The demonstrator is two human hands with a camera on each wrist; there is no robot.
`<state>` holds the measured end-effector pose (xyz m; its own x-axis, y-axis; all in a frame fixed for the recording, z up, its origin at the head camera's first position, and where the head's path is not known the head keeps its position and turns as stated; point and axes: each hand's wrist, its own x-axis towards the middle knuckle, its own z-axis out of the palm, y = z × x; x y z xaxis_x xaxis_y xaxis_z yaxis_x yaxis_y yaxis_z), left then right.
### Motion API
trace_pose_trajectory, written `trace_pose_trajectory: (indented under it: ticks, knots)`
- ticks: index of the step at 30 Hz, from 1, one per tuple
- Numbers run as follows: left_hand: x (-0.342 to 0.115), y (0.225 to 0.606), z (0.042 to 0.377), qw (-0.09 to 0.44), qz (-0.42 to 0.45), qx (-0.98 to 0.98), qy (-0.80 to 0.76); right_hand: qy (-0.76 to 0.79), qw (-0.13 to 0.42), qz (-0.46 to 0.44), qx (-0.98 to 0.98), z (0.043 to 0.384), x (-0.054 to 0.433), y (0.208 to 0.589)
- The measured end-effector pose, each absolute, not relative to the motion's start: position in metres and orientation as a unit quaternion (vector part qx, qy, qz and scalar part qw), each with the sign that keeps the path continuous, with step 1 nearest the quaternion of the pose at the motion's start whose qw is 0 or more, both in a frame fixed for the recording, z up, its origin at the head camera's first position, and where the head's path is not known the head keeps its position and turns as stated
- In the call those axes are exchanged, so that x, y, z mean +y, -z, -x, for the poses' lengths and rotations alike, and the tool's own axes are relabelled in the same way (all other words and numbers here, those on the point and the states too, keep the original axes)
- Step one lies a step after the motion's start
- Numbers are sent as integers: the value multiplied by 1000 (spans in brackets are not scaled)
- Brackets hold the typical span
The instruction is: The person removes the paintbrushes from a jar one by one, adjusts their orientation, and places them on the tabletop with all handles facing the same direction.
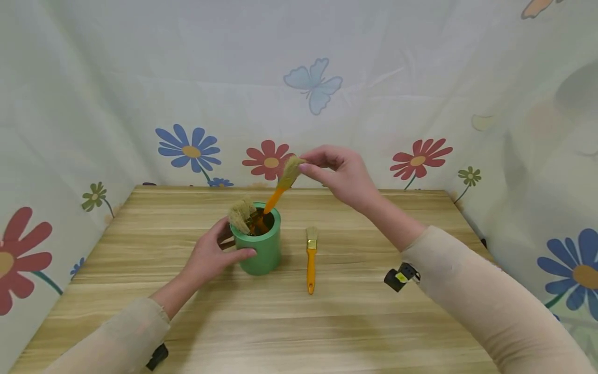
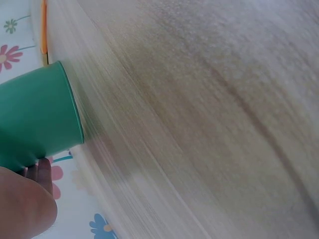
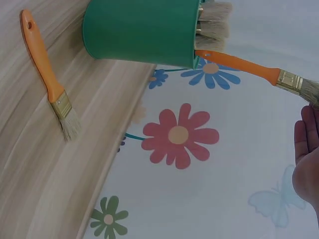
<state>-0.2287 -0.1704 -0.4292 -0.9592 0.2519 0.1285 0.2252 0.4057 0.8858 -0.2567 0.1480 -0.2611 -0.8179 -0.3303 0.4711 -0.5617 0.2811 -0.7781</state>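
A green cylindrical container [image 1: 261, 255] stands upright on the table, and my left hand [image 1: 211, 254] grips it around its left side. Several paintbrushes [image 1: 241, 214] stand in it, bristles up, leaning to the left. My right hand [image 1: 343, 174] pinches another paintbrush [image 1: 276, 198] by its pale bristles; its orange handle points down, with the end at the container's mouth. In the right wrist view that handle end [image 3: 204, 53] overlaps the green rim. A single paintbrush [image 1: 311, 262] lies on the table right of the container, bristles away from me.
The wood-grain table [image 1: 364, 322] ends at a far edge against a white cloth [image 1: 224, 104] printed with flowers and a butterfly. Cloth also hangs on both sides. A small black camera [image 1: 402, 277] sits by the right sleeve.
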Motion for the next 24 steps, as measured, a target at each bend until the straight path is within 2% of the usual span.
trace_pose_trajectory:
  ticks: [11, 24]
  knots:
    - [-168, 426, 227, 10, -141, 839, -525, -554, 118, -254, -784, 257, 178, 244]
    - [-166, 427, 224, 9, -143, 836, -530, -525, 107, -232, -812, 254, 208, 246]
